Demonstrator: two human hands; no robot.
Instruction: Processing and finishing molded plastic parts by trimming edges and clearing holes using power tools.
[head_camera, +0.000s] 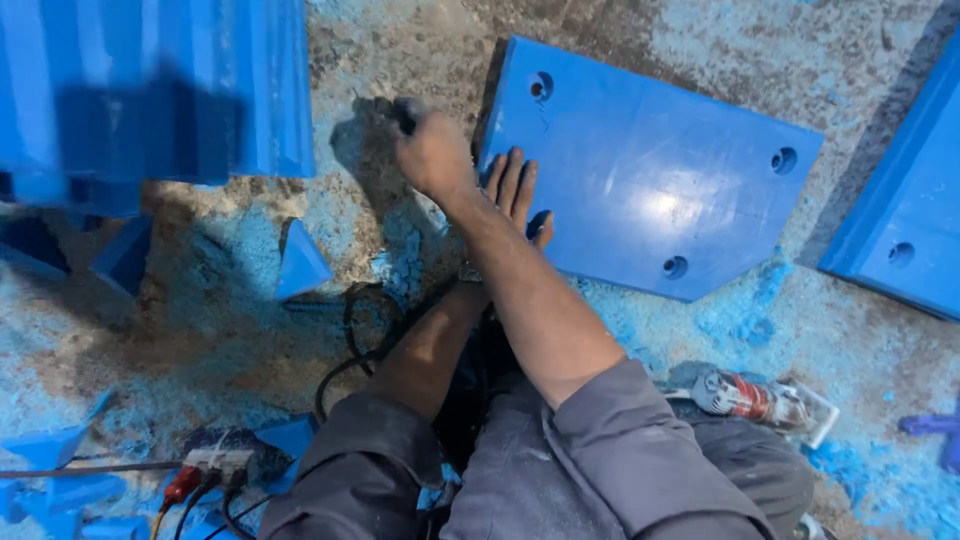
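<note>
Nearby, left hand (512, 190) flat on blue plate (650, 180).

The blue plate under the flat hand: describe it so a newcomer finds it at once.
On the dusty floor, look upper centre for the flat blue plate under the left hand. Unlike the ribbed stack and small wedge, it has angled corners and four round holes.

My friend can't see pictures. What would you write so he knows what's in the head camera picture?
Looking down, a person's arms cross: the left hand presses flat on a thick blue plastic plate with round holes, and the right hand grips a small dark object beside it. Blue shavings cover the gritty floor, and a power tool lies near the knee.
</note>
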